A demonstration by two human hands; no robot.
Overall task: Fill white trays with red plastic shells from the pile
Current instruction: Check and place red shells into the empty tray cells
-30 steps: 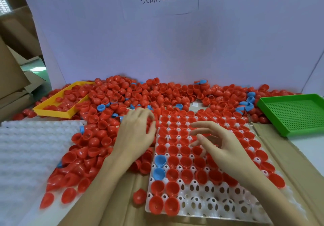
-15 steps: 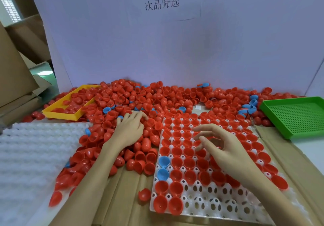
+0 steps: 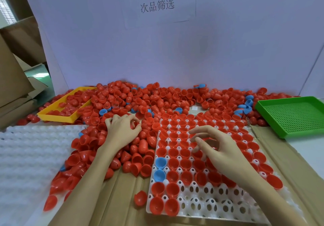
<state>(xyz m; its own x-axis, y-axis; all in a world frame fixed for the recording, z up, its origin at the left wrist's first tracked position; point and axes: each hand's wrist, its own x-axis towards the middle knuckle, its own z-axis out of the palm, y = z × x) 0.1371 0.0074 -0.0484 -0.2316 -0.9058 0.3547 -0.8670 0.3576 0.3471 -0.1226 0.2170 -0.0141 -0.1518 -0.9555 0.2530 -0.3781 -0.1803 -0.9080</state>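
Red plastic shells (image 3: 122,101) at eleven o'clock: left hand (image 3: 122,131), fingers curled gathering some; right hand (image 3: 217,147) relaxed, empty. Seat cup-up into white tray (image 3: 201,206).

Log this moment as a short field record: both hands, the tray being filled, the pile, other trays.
left hand: fingers curled into the pile of red shells, grasping there
right hand: over the white tray, fingers loosely bent, nothing visibly held
white tray: mostly filled with red shells, two blue shells at its left edge, nearest rows largely empty
other trays: yellow tray left, green tray right, spare white tray far left
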